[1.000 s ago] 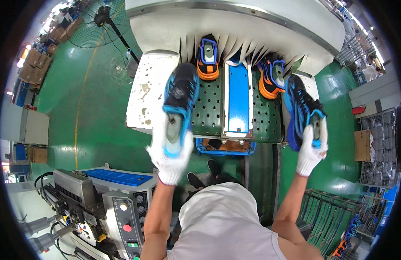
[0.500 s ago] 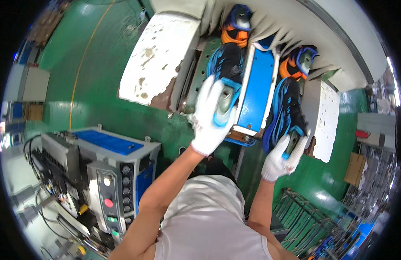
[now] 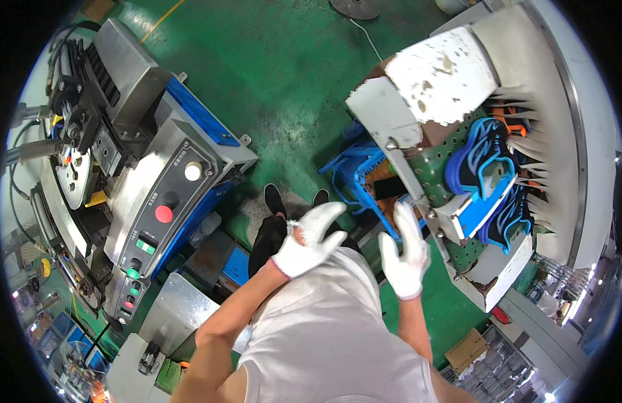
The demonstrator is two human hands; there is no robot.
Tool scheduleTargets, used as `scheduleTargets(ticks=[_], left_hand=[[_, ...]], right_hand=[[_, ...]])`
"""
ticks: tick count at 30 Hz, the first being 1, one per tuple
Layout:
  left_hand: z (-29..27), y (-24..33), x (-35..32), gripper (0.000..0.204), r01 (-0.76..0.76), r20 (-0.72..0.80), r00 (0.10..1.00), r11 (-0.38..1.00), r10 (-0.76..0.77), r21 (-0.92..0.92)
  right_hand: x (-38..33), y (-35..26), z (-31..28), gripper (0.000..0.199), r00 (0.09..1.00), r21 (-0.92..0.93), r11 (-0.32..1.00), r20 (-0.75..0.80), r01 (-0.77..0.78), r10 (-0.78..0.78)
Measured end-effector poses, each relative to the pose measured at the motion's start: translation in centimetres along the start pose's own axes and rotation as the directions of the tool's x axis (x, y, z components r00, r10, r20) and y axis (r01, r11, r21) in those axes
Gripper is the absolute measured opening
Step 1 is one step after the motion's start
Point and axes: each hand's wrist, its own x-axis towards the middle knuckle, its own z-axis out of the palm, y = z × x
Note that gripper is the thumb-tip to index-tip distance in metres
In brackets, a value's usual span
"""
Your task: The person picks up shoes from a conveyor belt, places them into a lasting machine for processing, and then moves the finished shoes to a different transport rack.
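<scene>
My left hand [image 3: 307, 242], in a white glove, hovers in front of my body with its fingers and thumb apart and nothing in them. To its right, my gloved right hand [image 3: 404, 255] is empty too, its fingers raised and thumb spread. My right hand is the nearer to two blue and black shoes at the mouth of a curtained machine, touching neither. One shoe [image 3: 479, 161] lies on a green perforated plate [image 3: 425, 178]; the other shoe [image 3: 512, 218] sits past a blue-topped divider [image 3: 484, 207]. Orange shoe parts [image 3: 514, 123] show behind, partly hidden by the curtain strips.
At left stands a metal machine with a slanted control panel [image 3: 166, 201] bearing a red button [image 3: 164, 214] and a white knob [image 3: 193, 171]. A blue stool-like frame [image 3: 365, 176] stands beside the shoe machine's corner. A cardboard box [image 3: 467, 349] lies at lower right.
Both hands have come off the two shoes and drawn back toward my body, now empty. My view has turned left, so the left machine looms larger and the shoes sit at right.
</scene>
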Motion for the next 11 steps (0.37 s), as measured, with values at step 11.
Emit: scheduleTargets(ticks=[11], left_hand=[[-10.9,-14.5,-19.0,0.048,0.784,-0.401,0.506,0.601,-0.764,-0.156]], right_hand=[[5.7,24.1,16.0,0.088,0.577,-0.024,0.667,-0.525,-0.745,0.626]])
